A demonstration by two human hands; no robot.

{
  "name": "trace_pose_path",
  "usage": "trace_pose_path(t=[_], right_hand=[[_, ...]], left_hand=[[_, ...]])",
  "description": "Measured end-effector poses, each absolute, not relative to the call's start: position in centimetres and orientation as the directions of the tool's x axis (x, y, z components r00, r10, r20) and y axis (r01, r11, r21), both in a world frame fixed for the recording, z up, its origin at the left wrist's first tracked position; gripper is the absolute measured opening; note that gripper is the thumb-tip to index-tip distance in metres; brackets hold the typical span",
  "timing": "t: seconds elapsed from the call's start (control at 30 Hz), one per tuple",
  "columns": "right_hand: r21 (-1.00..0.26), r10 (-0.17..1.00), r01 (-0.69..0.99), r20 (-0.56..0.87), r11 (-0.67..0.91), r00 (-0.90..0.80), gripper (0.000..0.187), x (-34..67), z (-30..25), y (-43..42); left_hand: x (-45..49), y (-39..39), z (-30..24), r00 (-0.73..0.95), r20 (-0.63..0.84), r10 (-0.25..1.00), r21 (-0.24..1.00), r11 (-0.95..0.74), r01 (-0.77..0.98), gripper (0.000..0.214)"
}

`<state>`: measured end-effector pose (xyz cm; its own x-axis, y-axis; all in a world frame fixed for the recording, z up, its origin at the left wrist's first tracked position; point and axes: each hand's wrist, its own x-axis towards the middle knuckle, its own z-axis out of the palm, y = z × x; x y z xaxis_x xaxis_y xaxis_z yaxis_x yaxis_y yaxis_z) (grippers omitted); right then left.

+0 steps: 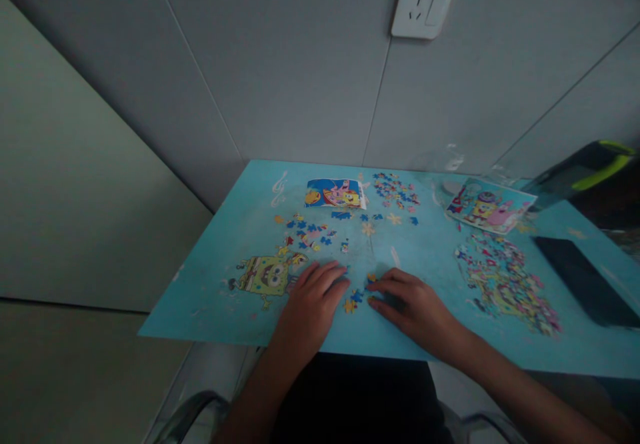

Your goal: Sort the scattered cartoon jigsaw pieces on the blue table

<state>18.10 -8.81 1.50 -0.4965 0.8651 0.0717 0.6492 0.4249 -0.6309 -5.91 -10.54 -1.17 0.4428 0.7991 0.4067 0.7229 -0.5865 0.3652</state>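
Observation:
My right hand (410,301) rests on the table with thumb and fingers closing around a small blue and yellow jigsaw puzzle piece (371,279). My left hand (320,291) lies on the table to its left, fingers loosely curved and slightly apart, with no piece visible in it. Between the hands lie a blue puzzle piece (357,295) and a yellow puzzle piece (349,307). Beyond my left hand is a loose group of blue, yellow and red pieces (311,232).
A blue picture card (336,193) lies at the back, beside a piece pile (395,191). To the right are another picture card (491,205), a large piece pile (510,284) and a dark flat object (585,281). The light-blue table (200,297) meets a grey wall.

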Motion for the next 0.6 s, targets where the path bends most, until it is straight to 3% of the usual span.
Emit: trace_pose_path(t=[0.33,0.6], right_hand=[[-0.686,0.864,0.600,0.084,0.412,-0.497,0.018,18.6,1.6,-9.1],[-0.663,0.752,0.511,0.121,0.547,-0.648,0.022,17.6,1.7,-10.2]], left_hand=[[-6.0,-10.4,-1.0,0.509,0.379,0.773,0.364,-0.630,0.686,0.026],[-6.1,-10.4,-1.2,0.493,0.356,0.794,0.376,-0.605,0.702,0.027]])
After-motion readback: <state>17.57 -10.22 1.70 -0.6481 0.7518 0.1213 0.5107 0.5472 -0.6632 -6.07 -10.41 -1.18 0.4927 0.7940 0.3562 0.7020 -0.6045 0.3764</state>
